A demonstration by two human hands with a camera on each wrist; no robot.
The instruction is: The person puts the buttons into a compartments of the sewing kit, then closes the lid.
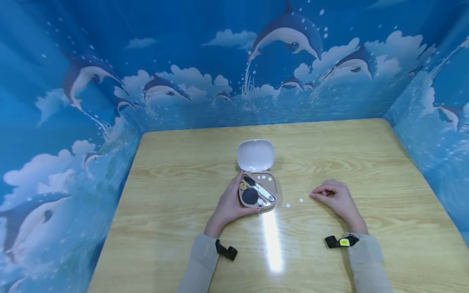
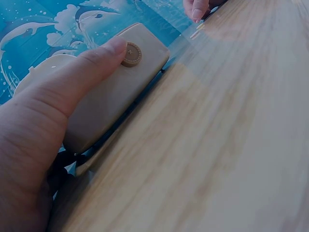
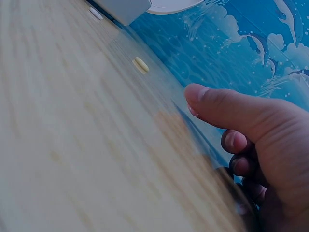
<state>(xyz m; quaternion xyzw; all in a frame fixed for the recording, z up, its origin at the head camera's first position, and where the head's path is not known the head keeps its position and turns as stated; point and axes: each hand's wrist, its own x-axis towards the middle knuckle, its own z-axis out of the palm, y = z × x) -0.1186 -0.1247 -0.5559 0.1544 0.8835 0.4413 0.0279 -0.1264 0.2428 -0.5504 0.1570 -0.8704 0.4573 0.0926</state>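
My left hand grips a small beige case by its left side and front, thumb against the round, button-like front catch. Its white lid stands up at the back. Inside lie a black round piece, a slim white-and-black tool, a gold ring-like piece and several small white discs. To the right, my right hand has its thumb and forefinger tips together low over the table, other fingers curled; whether something small is between the tips is hidden.
Two small pale discs, one nearer the case and one nearer the right hand, lie on the wooden table. A blue dolphin-print curtain rises along the table's back and side edges. Light glares on the wood in front of the case.
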